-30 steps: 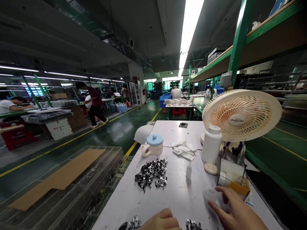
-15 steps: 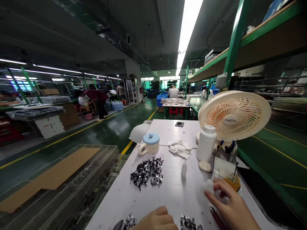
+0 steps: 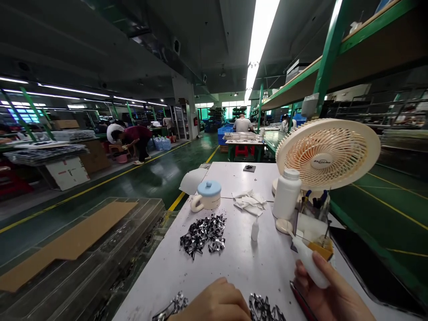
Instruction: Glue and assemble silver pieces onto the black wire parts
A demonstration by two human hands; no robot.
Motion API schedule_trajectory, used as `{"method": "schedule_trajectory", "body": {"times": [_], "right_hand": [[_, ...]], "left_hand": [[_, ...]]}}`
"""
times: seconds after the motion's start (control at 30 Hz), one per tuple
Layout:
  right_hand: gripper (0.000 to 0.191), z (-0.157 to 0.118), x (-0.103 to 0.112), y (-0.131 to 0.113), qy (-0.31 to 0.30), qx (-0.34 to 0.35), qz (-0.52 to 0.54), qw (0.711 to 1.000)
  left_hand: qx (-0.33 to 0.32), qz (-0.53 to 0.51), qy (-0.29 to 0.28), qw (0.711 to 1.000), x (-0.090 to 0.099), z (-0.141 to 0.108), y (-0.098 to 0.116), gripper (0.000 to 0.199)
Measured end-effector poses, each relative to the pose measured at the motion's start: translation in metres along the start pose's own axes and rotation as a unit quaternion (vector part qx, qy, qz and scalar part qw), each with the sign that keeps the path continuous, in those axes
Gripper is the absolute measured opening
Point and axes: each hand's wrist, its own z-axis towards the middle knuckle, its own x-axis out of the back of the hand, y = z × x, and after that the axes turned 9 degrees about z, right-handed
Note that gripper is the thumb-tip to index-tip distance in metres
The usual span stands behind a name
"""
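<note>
Far left: clear trays (image 3: pixel 100 267) with a cardboard sheet (image 3: pixel 72 243) on top, sitting just beside the worktop (image 3: pixel 234 267) edge. Across the aisle a person (image 3: pixel 133 138) bends over near a stool. On the worktop, near edge left: a few shiny metal clips (image 3: pixel 172 306) just beside the left hand (image 3: pixel 214 303). Left hand rests knuckles-up on the worktop, fingers curled under; can't tell if they grip anything. Mid-worktop: bigger pile of clips (image 3: pixel 202 234), behind it a mug (image 3: pixel 207 196) with a blue lid. Right of the left hand: another small clip cluster (image 3: pixel 264 307), touching or nearly touching the hand. Further back, centre: folded white wipes (image 3: pixel 249 201), and a small dropper bottle (image 3: pixel 255 229) standing upright in front of them. Then a tall white bottle (image 3: pixel 286 194) upright, just in front of the fan (image 3: pixel 326 154), which faces the camera. Right of the bottle: clear organiser (image 3: pixel 312 223) with pens and a yellow item inside. Near edge right: right hand (image 3: pixel 331 294) raised off the worktop, fingers wrapped round a white squeeze bottle (image 3: pixel 309 261), nozzle tilted up and to the left, toward the organiser. A dark red pen-like tool (image 3: pixel 302 303) lies on the worktop just left of that hand. Green shelf frame (image 3: pixel 326 67) overhead on the right.
</note>
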Motion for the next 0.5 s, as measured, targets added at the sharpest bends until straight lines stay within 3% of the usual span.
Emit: {"method": "schedule_trajectory", "body": {"times": [0.17,0.37,0.5], "right_hand": [[0.038,0.001,0.0,0.002,-0.025,-0.049,0.018,0.998],[0.04,0.001,-0.001,0.003,-0.023,-0.053,0.018,0.998],[0.043,0.001,0.004,0.002,-0.028,-0.073,0.043,0.996]], "left_hand": [[0.037,0.004,-0.072,0.997,0.008,0.0,0.005,0.045],[0.006,0.011,-0.014,1.0,-0.005,-0.007,-0.002,0.045],[0.043,0.008,0.003,0.999,-0.013,-0.012,-0.006,0.045]]}}
